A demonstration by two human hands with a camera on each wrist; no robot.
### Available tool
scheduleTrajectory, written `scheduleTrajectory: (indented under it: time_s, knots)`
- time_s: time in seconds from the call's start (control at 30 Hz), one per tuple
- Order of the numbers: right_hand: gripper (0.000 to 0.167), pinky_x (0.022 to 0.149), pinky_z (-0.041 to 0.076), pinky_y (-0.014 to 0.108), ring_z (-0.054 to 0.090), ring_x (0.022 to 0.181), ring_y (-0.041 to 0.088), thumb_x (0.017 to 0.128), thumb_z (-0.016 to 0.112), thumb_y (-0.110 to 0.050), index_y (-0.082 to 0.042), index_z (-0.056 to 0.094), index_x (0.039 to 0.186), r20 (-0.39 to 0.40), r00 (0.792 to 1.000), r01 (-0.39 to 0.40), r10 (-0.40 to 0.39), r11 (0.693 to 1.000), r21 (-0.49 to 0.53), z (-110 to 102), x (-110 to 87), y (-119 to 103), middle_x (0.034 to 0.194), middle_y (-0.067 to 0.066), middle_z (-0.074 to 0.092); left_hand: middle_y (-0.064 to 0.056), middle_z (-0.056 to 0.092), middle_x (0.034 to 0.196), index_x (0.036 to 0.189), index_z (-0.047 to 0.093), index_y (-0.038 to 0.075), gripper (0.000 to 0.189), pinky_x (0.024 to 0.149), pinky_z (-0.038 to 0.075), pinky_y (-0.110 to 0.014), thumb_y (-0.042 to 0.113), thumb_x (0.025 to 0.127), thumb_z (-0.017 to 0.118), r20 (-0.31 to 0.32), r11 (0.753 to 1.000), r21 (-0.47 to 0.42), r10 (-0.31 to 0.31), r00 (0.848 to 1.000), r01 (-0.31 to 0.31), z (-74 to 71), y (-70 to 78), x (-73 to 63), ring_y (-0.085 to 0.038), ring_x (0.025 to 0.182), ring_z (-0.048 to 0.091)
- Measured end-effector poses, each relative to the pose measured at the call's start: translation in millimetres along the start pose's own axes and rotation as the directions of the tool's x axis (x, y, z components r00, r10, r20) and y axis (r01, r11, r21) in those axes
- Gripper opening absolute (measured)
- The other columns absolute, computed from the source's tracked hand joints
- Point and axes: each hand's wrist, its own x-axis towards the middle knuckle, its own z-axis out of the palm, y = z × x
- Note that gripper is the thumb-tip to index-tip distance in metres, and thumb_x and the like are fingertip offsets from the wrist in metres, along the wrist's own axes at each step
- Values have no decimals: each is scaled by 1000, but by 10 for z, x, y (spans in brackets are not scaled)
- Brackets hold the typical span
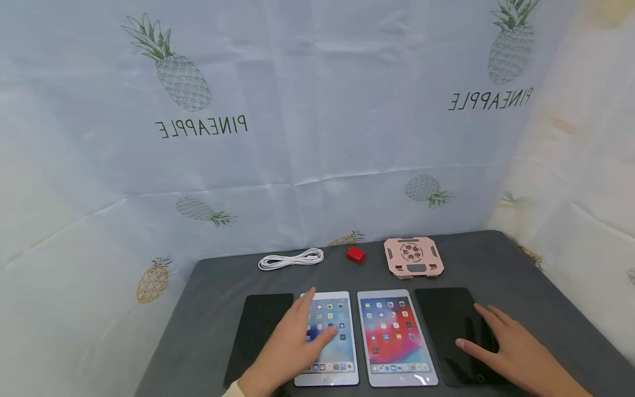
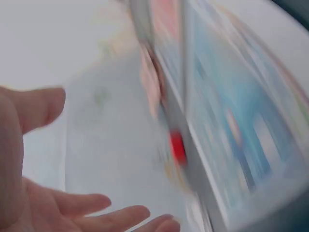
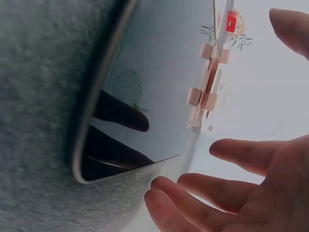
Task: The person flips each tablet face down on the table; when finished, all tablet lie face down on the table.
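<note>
The left hand (image 1: 290, 346) is hovering, spread and empty, over the left white tablet (image 1: 345, 351); the right hand (image 1: 513, 346), likewise, over the right black tablet (image 1: 443, 320). Both tablets are lying flat on the tabletop (image 1: 213, 281), presumably for easy reach.

My gray table (image 1: 337, 278) carries a red charger (image 1: 355, 255): left of it a cable (image 1: 291, 259), right a pink stand (image 1: 426, 257), nearer me four tablets (image 1: 394, 336).

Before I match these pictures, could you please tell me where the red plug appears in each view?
Head: red plug, just right of centre, lower half.
Left wrist: red plug, right of centre, blurred.
Right wrist: red plug, top, right of centre.
Shared landmark: pink stand.
</note>
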Motion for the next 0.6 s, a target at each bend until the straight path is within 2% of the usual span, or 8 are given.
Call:
scheduleTrajectory:
  time_s: [0.13,0.3,0.37,0.5,0.6]
  knots:
    - [109,90,50,80,51,130,69,96,59,-78,10,43,157,-3,1000,0,0,1000,14,19,-40,18,152,47,45,-6,47,170,168,38,17,92,119,46,-66,68,97,67,109,987,-155,67,992,-50,314,407,144,-32,156,47]
    - [105,91,51,79,53,130,66,96,61,-76,8,46,157,-34,999,18,-17,999,27,33,-91,17,151,44,49,-6,59,158,163,46,20,81,101,63,-50,58,96,73,193,954,-296,112,975,-51,676,826,328,-28,137,65]
    - [103,91,51,78,54,131,66,96,63,-76,7,47,157,-49,999,25,-23,999,30,33,-104,5,151,43,50,-4,62,155,161,49,22,77,96,66,-44,55,96,74,215,940,-341,108,971,-29,806,952,400,-25,131,69]
    - [102,91,51,78,54,129,67,95,65,-75,6,50,155,-64,998,27,-26,999,26,51,-111,-18,150,42,52,-3,66,151,159,52,21,75,99,63,-42,57,96,72,251,918,-395,79,965,28,1031,1154,511,-19,128,70]
    - [100,91,51,77,55,128,66,94,66,-75,6,53,153,-63,998,23,-21,999,24,64,-120,-28,148,41,54,-5,65,152,159,53,17,76,103,60,-45,56,96,72,279,900,-429,50,959,78,1154,1264,560,-21,130,68]
